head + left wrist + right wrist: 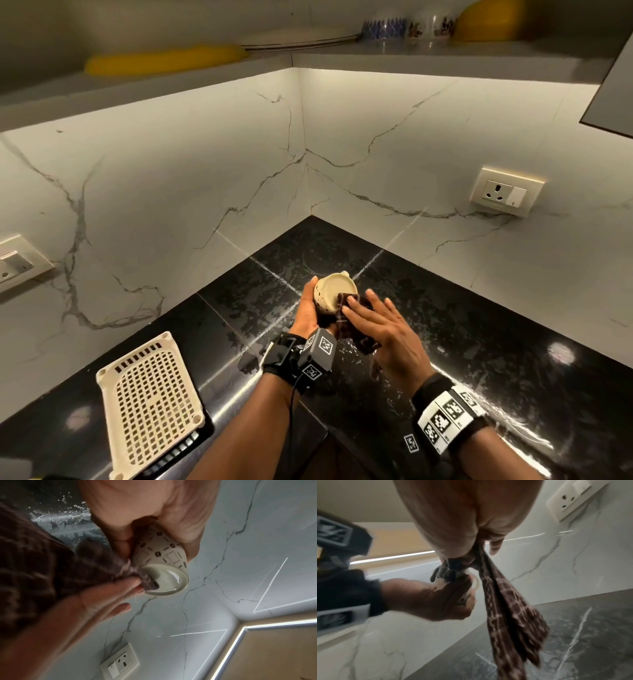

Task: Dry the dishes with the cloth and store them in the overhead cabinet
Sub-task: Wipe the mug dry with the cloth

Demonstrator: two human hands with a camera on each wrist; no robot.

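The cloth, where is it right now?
Head view, centre: the cloth is under the right hand, its corner tucked into the cup the left hand holds.

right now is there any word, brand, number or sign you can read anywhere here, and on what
No readable words, brands or numbers in any view.
Wrist bands: black and white square code markers only, no letters.
Cup in the left hand: printed bean and square pattern, no text.
Bowls on the overhead shelf: pictures and patterns, too small to read any text.
Wall socket: a small mark on the switch, too small to read.
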